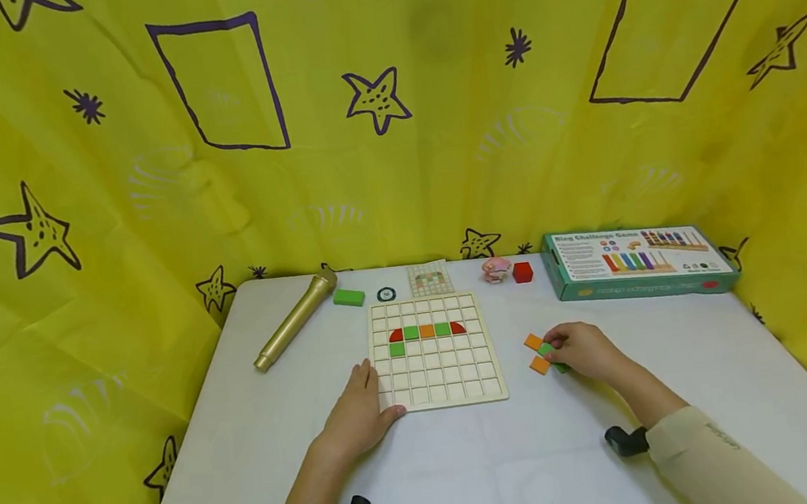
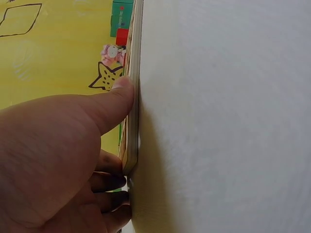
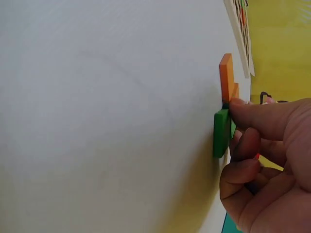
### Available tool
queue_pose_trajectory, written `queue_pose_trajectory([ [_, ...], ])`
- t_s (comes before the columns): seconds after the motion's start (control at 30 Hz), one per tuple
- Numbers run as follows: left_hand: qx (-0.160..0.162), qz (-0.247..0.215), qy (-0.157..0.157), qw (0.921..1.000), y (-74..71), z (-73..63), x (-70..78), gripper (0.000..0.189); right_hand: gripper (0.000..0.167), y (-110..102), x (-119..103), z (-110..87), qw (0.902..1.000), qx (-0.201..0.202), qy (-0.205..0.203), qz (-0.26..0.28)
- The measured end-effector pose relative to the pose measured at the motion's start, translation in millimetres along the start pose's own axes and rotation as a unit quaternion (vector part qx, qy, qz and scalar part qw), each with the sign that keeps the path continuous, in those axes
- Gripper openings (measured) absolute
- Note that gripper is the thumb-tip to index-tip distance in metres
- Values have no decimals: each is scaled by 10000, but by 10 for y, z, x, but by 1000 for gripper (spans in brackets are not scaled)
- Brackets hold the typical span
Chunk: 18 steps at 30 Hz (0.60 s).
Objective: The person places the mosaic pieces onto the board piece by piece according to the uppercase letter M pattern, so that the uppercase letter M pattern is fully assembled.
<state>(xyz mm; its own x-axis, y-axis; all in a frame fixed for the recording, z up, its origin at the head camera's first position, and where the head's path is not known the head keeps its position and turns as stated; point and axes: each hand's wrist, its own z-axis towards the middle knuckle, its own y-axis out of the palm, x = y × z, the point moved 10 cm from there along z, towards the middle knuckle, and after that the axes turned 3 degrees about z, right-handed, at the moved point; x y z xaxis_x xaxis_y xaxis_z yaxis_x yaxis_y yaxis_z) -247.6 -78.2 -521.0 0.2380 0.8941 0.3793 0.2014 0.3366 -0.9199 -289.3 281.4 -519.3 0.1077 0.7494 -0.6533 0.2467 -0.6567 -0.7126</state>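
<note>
A wooden grid board (image 1: pixel 444 373) lies mid-table. One row holds red rounded pieces (image 1: pixel 457 328) at both ends, with green tiles (image 1: pixel 411 333) and an orange tile (image 1: pixel 426 331) between them; another green tile (image 1: pixel 397 349) sits below the left end. My left hand (image 1: pixel 358 413) rests at the board's near left corner, its fingers along the left side and thumb (image 2: pixel 124 87) against the near edge. Right of the board, my right hand (image 1: pixel 582 350) pinches a green tile (image 1: pixel 545 349) among loose orange tiles (image 1: pixel 539 365) and another green tile (image 3: pixel 221 133), partly hidden by the hand.
Behind the board lies a patterned card (image 1: pixel 429 278), with a round token (image 1: pixel 386 294), a green block (image 1: pixel 349 297) and a gold microphone (image 1: pixel 295 322) to its left. A pink figurine (image 1: pixel 496 269), a red block (image 1: pixel 523 272) and a game box (image 1: pixel 639 263) stand to the right.
</note>
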Motion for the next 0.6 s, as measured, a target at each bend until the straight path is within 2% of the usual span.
queue_pose_trajectory([
  [0.13, 9, -12, -1, 10000, 0, 3, 2, 92, 25, 11, -16, 16, 10000, 2, 62, -34],
  [0.6, -17, -7, 36, 10000, -10, -3, 22, 91, 27, 5, 29, 28, 9986, 108, -329, 397],
])
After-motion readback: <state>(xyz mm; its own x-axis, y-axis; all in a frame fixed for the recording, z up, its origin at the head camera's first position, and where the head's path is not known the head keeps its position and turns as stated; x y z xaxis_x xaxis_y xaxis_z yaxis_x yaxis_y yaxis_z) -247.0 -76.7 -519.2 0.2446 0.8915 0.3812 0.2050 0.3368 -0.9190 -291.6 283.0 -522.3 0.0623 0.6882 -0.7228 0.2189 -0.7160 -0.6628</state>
